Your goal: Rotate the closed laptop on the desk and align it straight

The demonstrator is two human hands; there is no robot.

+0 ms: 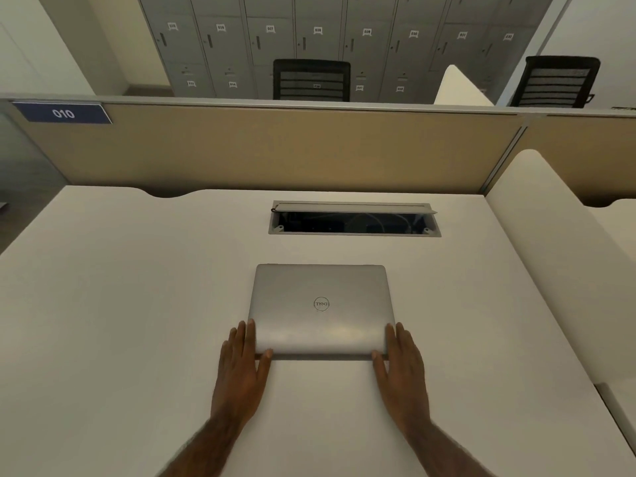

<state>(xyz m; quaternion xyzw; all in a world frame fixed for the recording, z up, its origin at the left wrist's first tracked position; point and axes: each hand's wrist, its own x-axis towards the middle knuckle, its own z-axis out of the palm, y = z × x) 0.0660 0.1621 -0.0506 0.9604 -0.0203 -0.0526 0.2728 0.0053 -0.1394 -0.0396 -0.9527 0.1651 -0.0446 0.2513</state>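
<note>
A closed silver laptop (321,308) lies flat in the middle of the white desk (120,321), its edges parallel to the desk's front and back; the round logo on its lid reads upside down from here. My left hand (242,370) rests flat against the laptop's near left corner, fingers along the left side and thumb at the front edge. My right hand (401,368) mirrors it at the near right corner, thumb on the front edge. Both hands touch the laptop with straight, spread fingers rather than wrapping around it.
An open cable box (354,220) is sunk into the desk just beyond the laptop. A tan partition (275,149) with a blue "010" sign (63,113) closes the back. A white divider (550,253) bounds the right side. Black chairs (311,79) and grey lockers (344,32) stand behind.
</note>
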